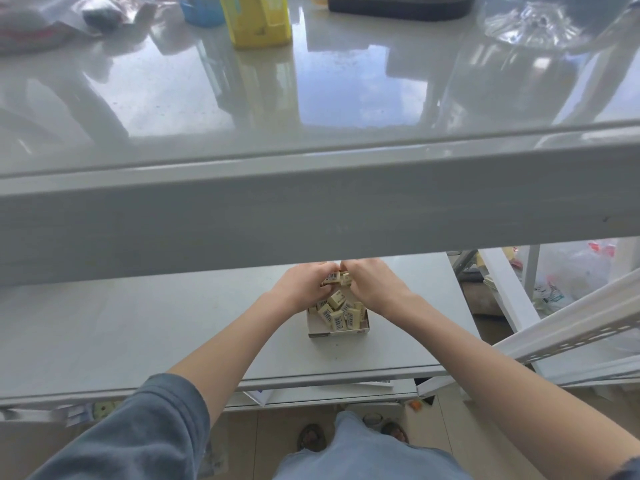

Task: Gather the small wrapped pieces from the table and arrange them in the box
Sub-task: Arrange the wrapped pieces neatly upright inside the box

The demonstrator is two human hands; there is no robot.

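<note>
Head view is dominated by a glossy grey upper shelf [311, 98] of a metal rack, its thick front beam [311, 209] crossing the whole frame. Window light and pale shapes are reflected in the shelf top. At its far edge a yellow plastic container [256, 19], a blue plastic container [202, 8], a dark flat case [398, 6], crumpled clear plastic bags [52, 19] and a clear glass dish [533, 24] are seen, all cut off by the frame.

Below the beam a matte grey worktop [138, 323] is seen, carrying a small open white cardboard box [337, 332] near its middle. Small cream wrapped pieces with barcodes [334, 315] are piled loosely inside the box, tilted at mixed angles.

Just above the box's far side, left hand [304, 285] and right hand [372, 282] are brought together, fingers curled around a bunch of the same pieces held between them; fingertips are partly hidden by the beam. A blue-grey sleeve [149, 427] is pushed up on the left arm.

To the right, a white perforated metal rail [571, 334] and plastic bags [571, 271] on the floor are visible. Beige floor tiles [273, 431] and dark sandals [311, 438] are seen beneath the worktop edge.
</note>
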